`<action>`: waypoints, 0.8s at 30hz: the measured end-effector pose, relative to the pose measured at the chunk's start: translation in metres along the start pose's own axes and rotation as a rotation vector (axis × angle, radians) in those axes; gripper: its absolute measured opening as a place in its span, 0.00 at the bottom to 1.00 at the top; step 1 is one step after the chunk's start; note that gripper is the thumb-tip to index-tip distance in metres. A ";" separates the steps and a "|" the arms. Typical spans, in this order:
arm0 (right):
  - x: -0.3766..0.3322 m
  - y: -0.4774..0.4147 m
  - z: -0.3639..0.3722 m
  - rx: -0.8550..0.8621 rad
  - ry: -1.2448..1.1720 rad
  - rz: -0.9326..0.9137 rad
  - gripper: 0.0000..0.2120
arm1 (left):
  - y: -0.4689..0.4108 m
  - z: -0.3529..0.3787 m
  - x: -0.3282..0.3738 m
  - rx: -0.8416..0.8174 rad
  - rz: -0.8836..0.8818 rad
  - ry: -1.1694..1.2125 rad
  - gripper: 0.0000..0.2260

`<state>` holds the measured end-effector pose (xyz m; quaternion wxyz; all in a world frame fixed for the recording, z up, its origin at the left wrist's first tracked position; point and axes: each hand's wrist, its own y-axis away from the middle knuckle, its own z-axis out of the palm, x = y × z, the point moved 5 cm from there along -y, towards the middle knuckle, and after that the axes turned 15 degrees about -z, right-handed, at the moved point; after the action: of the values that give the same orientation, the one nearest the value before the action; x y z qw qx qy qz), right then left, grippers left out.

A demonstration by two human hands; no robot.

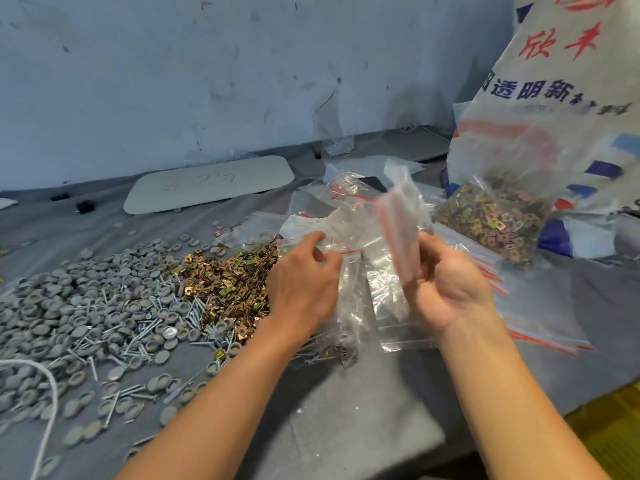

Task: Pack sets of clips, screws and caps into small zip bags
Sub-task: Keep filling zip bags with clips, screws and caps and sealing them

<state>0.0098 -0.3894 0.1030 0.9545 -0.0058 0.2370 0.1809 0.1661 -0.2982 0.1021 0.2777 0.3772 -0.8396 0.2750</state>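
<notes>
Right hand (pixel 446 285) raised above the tabletop (pixel 346 427), near centre-right; its fingers (pixel 427 252) and thumb are curled round a stack of small zip bags (pixel 398 237) with red seal strips, the stack upright and blurred. Left hand (pixel 304 282) just to the left, fingers curled, thumb and forefinger pinching the red-striped mouth of a clear zip bag (pixel 346 271) that lies on other loose bags. A filled bag (pixel 329 351) with clips and screws inside lies under the left wrist. Stock on the grey cloth, left side: grey caps (pixel 69 306) in a wide heap at far left, screws (pixel 145 327) scattered through and beside them, brass-coloured clips (pixel 228 282) heaped next to the left hand. At far right, 1 large clear bag of clips (pixel 491 220) leans against a printed woven sack (pixel 571 98). A white board (pixel 207 183) lies at the far edge by the wall; a white cord (pixel 45 393) crosses the near-left corner.
</notes>
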 end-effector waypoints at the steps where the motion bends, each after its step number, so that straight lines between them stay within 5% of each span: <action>1: -0.002 0.002 -0.001 -0.034 0.065 0.023 0.12 | 0.002 -0.005 0.000 0.010 -0.020 0.100 0.17; 3: -0.002 0.004 -0.006 -0.085 0.373 -0.009 0.11 | 0.001 -0.014 0.001 -0.029 -0.078 0.385 0.18; 5: 0.003 0.002 -0.014 -0.088 0.651 -0.086 0.10 | 0.000 -0.008 0.007 -0.321 -0.300 0.689 0.22; 8: 0.006 0.002 -0.020 -0.103 0.774 -0.166 0.10 | 0.006 0.000 0.020 -0.705 -0.384 0.580 0.21; 10: 0.004 0.003 -0.024 -0.068 0.789 -0.207 0.09 | 0.006 -0.002 0.022 -0.699 -0.245 0.408 0.09; 14: 0.004 0.000 -0.037 0.109 0.772 -0.207 0.04 | 0.015 0.001 0.018 -0.824 -0.251 0.439 0.09; 16: -0.008 0.004 -0.039 0.127 1.115 -0.403 0.11 | 0.013 -0.002 0.016 -0.701 -0.250 0.432 0.05; 18: -0.018 0.014 -0.023 -0.061 1.372 -0.599 0.21 | 0.010 -0.006 0.017 -0.489 -0.214 0.303 0.03; 21: 0.003 0.024 -0.004 -0.556 1.318 -0.406 0.32 | 0.011 -0.008 0.024 -0.341 -0.186 0.338 0.07; 24: 0.017 0.027 -0.010 -0.626 1.246 -0.293 0.35 | 0.014 -0.004 0.034 -0.404 -0.194 0.415 0.08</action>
<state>0.0099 -0.3598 0.0882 0.6095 -0.4138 0.6723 0.0732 0.1371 -0.3033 0.1243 0.5376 0.3286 -0.7628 0.1457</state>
